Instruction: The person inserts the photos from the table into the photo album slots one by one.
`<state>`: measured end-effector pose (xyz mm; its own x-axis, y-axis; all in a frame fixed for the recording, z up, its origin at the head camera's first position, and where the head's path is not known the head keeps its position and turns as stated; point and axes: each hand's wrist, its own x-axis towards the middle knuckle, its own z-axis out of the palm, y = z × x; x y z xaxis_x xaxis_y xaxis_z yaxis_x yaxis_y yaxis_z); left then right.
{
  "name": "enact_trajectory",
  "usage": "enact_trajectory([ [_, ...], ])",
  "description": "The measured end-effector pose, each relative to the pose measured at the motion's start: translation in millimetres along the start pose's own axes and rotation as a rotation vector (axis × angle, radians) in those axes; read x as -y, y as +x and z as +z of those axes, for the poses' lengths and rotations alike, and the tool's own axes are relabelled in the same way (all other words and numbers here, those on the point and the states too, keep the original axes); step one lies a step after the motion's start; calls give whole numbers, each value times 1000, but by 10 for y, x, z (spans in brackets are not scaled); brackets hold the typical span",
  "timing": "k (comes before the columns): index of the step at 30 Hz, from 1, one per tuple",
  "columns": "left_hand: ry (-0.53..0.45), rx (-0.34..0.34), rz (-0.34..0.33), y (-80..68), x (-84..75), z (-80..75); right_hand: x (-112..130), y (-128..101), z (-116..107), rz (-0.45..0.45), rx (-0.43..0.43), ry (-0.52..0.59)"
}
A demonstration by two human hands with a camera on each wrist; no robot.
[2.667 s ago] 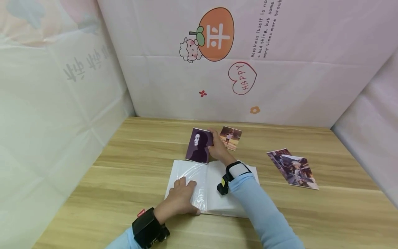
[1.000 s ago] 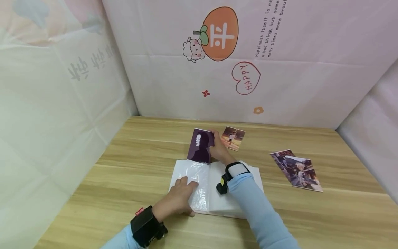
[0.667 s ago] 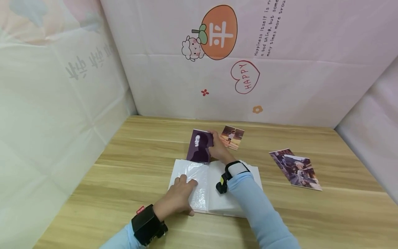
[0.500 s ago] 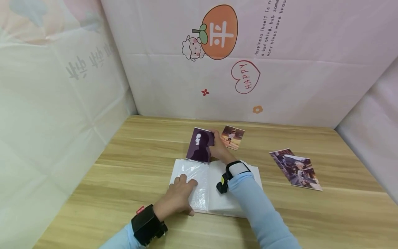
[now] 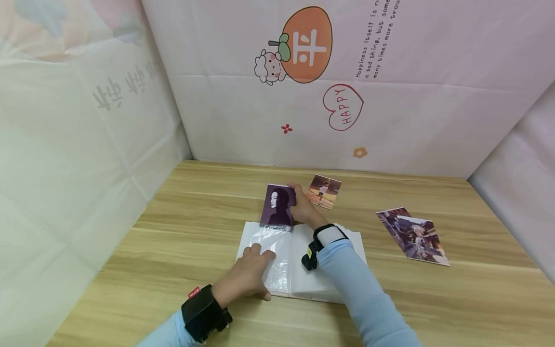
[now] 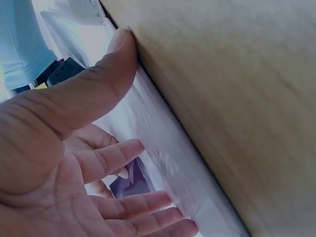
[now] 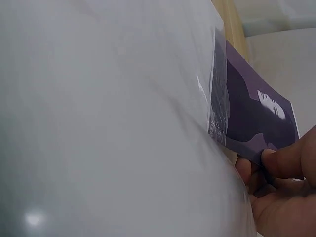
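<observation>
A photo album [image 5: 277,262] with clear plastic pockets lies spread on the wooden table. My right hand [image 5: 303,207] pinches the right edge of a purple portrait photo [image 5: 275,205] at the album's far side. In the right wrist view the near end of the photo [image 7: 261,108] sits under the clear film of the left page's pocket, and thumb and fingers grip its edge. With fingers spread, my left hand [image 5: 247,274] rests on the left page. The left wrist view shows its fingertips on the film and its thumb by the album's near edge.
Behind my right hand a photo of a running child [image 5: 324,192] lies on the table [image 5: 182,231]. Two overlapping photos, the upper one showing a figure in a light hat [image 5: 420,241], lie to the right. A printed cloth [image 5: 234,125] hangs behind the table.
The purple photo has shifted toward me, and its near end now overlaps the left page's pocket at the top. My right hand has moved slightly with it; my left hand stays on the page.
</observation>
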<state>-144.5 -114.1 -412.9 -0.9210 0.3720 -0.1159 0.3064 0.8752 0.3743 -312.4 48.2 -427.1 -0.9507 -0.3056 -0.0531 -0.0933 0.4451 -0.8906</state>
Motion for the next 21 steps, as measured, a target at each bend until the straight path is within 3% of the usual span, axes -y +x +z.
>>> enact_trajectory([
  [9,1,23,21,-16,22,-30,14,-1,12,-34,7,-33],
  [21,3,27,25,-13,21,-49,65,-54,20,14,103,-8],
])
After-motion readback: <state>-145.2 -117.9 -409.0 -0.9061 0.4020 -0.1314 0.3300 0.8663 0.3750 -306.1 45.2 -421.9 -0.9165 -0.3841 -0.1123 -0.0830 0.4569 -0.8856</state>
